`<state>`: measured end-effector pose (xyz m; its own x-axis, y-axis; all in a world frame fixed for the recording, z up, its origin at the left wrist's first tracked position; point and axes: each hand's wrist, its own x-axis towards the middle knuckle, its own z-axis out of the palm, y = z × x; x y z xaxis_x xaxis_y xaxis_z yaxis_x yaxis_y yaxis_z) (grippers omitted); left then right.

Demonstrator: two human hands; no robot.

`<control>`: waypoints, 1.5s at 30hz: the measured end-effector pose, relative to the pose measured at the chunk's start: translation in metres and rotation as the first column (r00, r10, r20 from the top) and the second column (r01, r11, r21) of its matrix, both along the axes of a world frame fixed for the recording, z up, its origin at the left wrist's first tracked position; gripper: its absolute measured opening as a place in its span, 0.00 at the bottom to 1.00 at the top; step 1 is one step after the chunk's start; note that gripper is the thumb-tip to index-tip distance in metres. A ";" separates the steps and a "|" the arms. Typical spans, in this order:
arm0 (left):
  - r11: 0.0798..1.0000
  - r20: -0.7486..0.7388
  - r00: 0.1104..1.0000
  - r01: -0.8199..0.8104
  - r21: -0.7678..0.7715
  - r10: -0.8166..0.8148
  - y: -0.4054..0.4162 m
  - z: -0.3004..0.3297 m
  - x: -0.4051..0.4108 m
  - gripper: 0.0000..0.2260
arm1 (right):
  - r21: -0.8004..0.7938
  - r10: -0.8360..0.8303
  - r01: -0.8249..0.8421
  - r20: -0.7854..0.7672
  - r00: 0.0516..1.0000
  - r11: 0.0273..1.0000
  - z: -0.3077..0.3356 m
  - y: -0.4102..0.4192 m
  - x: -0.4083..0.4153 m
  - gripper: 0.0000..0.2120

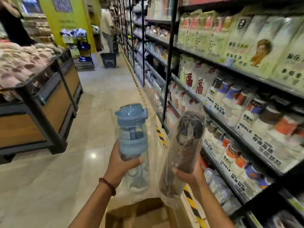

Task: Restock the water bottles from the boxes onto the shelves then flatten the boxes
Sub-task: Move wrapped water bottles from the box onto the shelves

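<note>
Your left hand (122,163) curls its fingers round a blue bottle (131,129), your right hand (189,174) grips a dark bottle (184,145) in plastic wrap, both above the open box (139,214), beside the shelves (230,129).

Pale blue bottle (131,129) in clear wrap on the left, dark brown, perhaps black, bottle (184,145) on the right, red bead bracelet (107,185), tan cardboard box (139,214) near, yellow-and-black floor stripe (160,134), black shelves (246,125), lime-green pillar (65,23) far left
</note>
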<state>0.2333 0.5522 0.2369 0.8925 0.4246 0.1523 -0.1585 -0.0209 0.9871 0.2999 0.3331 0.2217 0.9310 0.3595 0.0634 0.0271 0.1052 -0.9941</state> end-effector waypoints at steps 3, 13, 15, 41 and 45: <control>0.998 0.034 0.997 0.066 0.010 -0.066 0.002 0.020 0.007 0.37 | 0.014 -0.128 0.128 0.021 0.991 0.992 0.012 0.001 -0.014 0.46; 0.924 0.033 0.923 0.381 0.030 -0.382 -0.025 0.021 0.012 0.34 | -0.042 -0.453 0.454 0.035 0.891 0.890 0.010 -0.033 -0.090 0.48; 0.891 0.017 0.891 0.452 0.048 -0.454 -0.041 0.018 0.010 0.35 | -0.057 -0.527 0.528 0.032 0.849 0.847 0.010 -0.048 -0.113 0.49; 0.277 0.052 0.272 0.940 0.201 -0.961 -0.487 0.084 -0.255 0.41 | -0.036 -0.994 0.999 0.109 -0.018 -0.022 0.065 -0.375 -0.528 0.58; 0.238 0.063 0.229 0.943 0.233 -0.971 -0.558 0.082 -0.331 0.32 | -0.020 -0.983 0.989 0.113 -0.144 -0.147 0.064 -0.424 -0.607 0.54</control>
<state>-0.0974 -0.0060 0.3192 0.5682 -0.7649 0.3033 -0.2944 0.1553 0.9430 -0.3073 -0.0907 0.2856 0.2240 -0.9612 0.1611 0.0636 -0.1505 -0.9866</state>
